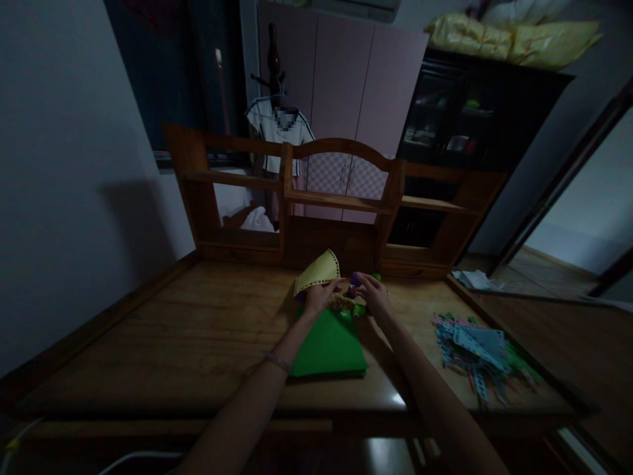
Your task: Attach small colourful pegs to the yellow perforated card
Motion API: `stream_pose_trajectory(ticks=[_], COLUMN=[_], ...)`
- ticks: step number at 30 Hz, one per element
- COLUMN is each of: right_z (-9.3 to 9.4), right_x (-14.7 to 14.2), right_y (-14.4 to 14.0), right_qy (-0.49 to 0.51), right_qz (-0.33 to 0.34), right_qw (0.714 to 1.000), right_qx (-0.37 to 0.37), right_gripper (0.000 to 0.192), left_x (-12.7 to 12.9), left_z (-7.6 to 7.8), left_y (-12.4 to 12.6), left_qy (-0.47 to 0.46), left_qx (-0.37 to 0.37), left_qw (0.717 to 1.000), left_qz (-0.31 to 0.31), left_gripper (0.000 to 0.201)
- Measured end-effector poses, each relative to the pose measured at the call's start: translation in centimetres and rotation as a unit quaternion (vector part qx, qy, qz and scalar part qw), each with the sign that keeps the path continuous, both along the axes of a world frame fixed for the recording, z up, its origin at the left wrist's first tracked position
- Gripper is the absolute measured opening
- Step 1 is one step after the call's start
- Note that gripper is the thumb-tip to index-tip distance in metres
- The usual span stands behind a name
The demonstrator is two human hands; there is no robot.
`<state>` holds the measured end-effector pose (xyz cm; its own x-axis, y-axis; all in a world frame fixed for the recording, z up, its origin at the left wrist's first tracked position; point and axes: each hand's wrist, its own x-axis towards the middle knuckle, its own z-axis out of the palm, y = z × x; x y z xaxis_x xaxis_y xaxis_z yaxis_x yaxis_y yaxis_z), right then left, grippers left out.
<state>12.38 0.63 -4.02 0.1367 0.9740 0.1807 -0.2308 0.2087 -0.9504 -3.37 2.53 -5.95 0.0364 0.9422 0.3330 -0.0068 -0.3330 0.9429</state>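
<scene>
My right hand (pixel 374 297) is closed in a pinch on a small purple piece (pixel 354 280), whose exact kind I cannot make out. Fingers stretched to the right, my left hand (pixel 319 298) rests beside a curved yellow sheet (pixel 319 269) with a row of holes along its edges. Part of that sheet is hidden behind the hand. Between the hands lies a golden-brown, rough-textured strip (pixel 341 302), with a small bright green piece (pixel 359 310) at its right end. Nearest me is a thick green folded sheet or stack (pixel 329 346), under my left wrist.
On the right of the wooden desk (pixel 198 330) lies a pile of light blue, pink and green cut pieces (pixel 477 346), with holed edges. A wooden shelf unit (pixel 341 198) stands along the desk's back edge. Another small green item (pixel 376 277) sits behind my right hand.
</scene>
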Motion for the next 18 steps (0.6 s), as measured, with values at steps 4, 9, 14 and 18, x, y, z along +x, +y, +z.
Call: stream_pose_trajectory(ticks=[4, 9, 14, 18], right_z=[-0.07, -0.17, 0.38, 0.7], right_x=[0.01, -0.01, -0.06, -0.03], right_y=[0.11, 0.22, -0.18, -0.35], right_qy=[0.008, 0.016, 0.057, 0.082], right_qz=[-0.014, -0.008, 0.036, 0.053], right_qw=[1.0, 1.0, 0.998, 0.995], right_qx=[0.0, -0.007, 0.017, -0.01], right_gripper=[0.033, 0.032, 0.031, 0.032], left_x=[0.04, 0.08, 0.29, 0.66], left_z=[0.11, -0.16, -0.04, 0.01], left_y=[-0.17, -0.08, -0.12, -0.33], left_qy=[0.015, 0.071, 0.067, 0.06], left_qx=[-0.008, -0.009, 0.037, 0.058], left_qw=[1.0, 0.997, 0.995, 0.996], left_qz=[0.017, 0.039, 0.068, 0.033], left_gripper=[0.042, 0.036, 0.025, 0.03])
